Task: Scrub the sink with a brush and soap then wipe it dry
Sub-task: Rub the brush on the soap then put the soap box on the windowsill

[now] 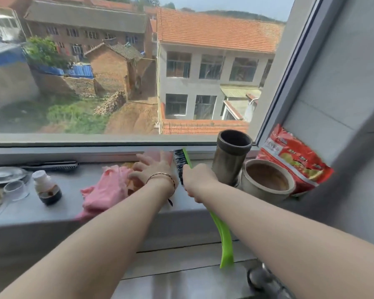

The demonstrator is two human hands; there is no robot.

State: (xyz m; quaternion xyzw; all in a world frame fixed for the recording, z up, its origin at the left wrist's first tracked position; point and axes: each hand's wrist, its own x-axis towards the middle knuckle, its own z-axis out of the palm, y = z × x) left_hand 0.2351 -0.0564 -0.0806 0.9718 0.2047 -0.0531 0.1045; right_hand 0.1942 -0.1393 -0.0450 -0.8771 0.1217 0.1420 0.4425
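A green-handled brush (222, 236) with dark bristles lies across the grey windowsill (52, 212), its head toward the window and its long handle hanging over the sill's front edge. My right hand (198, 180) is closed around the brush near its head. My left hand (153, 169) rests with fingers spread on the right end of a crumpled pink cloth (104, 190) on the sill, beside the brush head. The sink itself is not in view.
Right of the brush stand a metal cylinder cup (230, 158), a brown ceramic pot (268, 180) and a red food packet (294, 160) against the wall. At left are a small dark-liquid bottle (48, 187), a clear cup (16, 189) and a grey lid (5, 174).
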